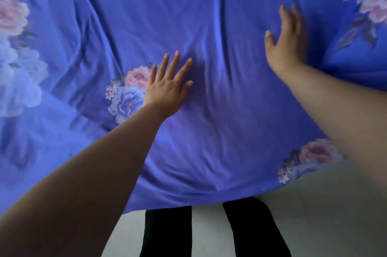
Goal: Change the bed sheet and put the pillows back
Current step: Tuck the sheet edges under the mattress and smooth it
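A blue bed sheet (219, 68) printed with pink and pale blue flowers covers the bed and fills most of the view. Creases run across it, and its near edge hangs over the bed's side. My left hand (168, 87) lies flat on the sheet with fingers spread, beside a printed flower at the centre. My right hand (287, 41) is stretched out flat on the sheet further away at the right, fingers straight. No pillow is in view.
A pale floor (314, 214) shows below the sheet's near edge. My legs in black trousers (167, 233) stand against the bed at the bottom centre.
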Demonstrator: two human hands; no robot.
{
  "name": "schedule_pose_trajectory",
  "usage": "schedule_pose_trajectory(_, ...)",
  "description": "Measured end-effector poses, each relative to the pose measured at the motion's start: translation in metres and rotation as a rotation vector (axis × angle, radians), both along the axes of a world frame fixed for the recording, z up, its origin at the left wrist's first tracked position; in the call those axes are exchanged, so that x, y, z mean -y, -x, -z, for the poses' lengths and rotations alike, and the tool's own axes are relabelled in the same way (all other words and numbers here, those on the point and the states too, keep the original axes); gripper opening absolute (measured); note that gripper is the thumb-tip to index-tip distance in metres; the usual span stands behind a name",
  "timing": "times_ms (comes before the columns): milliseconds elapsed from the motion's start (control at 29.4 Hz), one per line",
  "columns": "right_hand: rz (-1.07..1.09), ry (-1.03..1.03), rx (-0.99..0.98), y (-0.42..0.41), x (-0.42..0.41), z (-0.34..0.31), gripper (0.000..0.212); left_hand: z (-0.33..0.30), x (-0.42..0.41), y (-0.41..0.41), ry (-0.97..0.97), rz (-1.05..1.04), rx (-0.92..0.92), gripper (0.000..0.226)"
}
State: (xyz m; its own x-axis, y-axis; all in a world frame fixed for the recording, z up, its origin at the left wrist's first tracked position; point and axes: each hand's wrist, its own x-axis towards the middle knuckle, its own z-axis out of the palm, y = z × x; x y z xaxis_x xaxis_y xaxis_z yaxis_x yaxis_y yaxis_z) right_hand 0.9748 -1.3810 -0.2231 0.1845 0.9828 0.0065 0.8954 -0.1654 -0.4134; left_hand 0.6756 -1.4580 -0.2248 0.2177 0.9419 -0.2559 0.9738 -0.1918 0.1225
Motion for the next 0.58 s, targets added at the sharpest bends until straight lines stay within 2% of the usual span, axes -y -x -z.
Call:
schedule_pose_trajectory(68,0.167,0.14,0.025,0.016,-0.015,0.009,0.063,0.01,0.012,0.061,0.023,-0.214,-0.064,0.06)
schedule_pose_trajectory(136,0.151,0.252,0.096,0.075,-0.012,0.016,0.063,0.012,0.038,0.138,0.013,-0.494,-0.13,0.065)
schedule_pose_trajectory(204,-0.147,0.246,0.183,0.168,0.012,0.019,0.057,0.005,0.065,0.209,0.035,-0.812,-0.12,0.063)
schedule_pose_trajectory(272,-0.639,0.201,0.158,0.282,0.062,0.015,0.05,-0.006,0.077,0.257,0.005,-1.029,-0.085,0.056)
schedule_pose_trajectory(340,-1.102,0.32,0.001,0.371,0.124,-0.005,0.046,-0.015,0.07,0.278,-0.102,-0.987,-0.01,0.051)
schedule_pose_trajectory(374,-1.231,0.373,-0.106,0.394,0.141,-0.014,0.045,-0.02,0.058,0.283,-0.151,-0.889,0.038,0.05)
schedule_pose_trajectory(408,-1.248,0.332,-0.224,0.401,0.144,-0.021,0.04,-0.023,0.045,0.284,-0.182,-0.779,0.079,0.05)
schedule_pose_trajectory(442,-1.144,0.172,-0.32,0.4,0.135,-0.026,0.032,-0.024,0.031,0.286,-0.194,-0.664,0.104,0.05)
schedule_pose_trajectory(476,-0.928,-0.031,-0.346,0.387,0.115,-0.024,0.027,-0.024,0.019,0.285,-0.193,-0.554,0.104,0.05)
schedule_pose_trajectory(510,-0.666,-0.183,-0.283,0.364,0.086,-0.018,0.027,-0.021,0.009,0.283,-0.176,-0.464,0.09,0.05)
schedule_pose_trajectory(578,-0.167,-0.235,-0.065,0.301,0.025,-0.009,0.038,-0.011,-0.003,0.284,-0.092,-0.374,0.073,0.049)
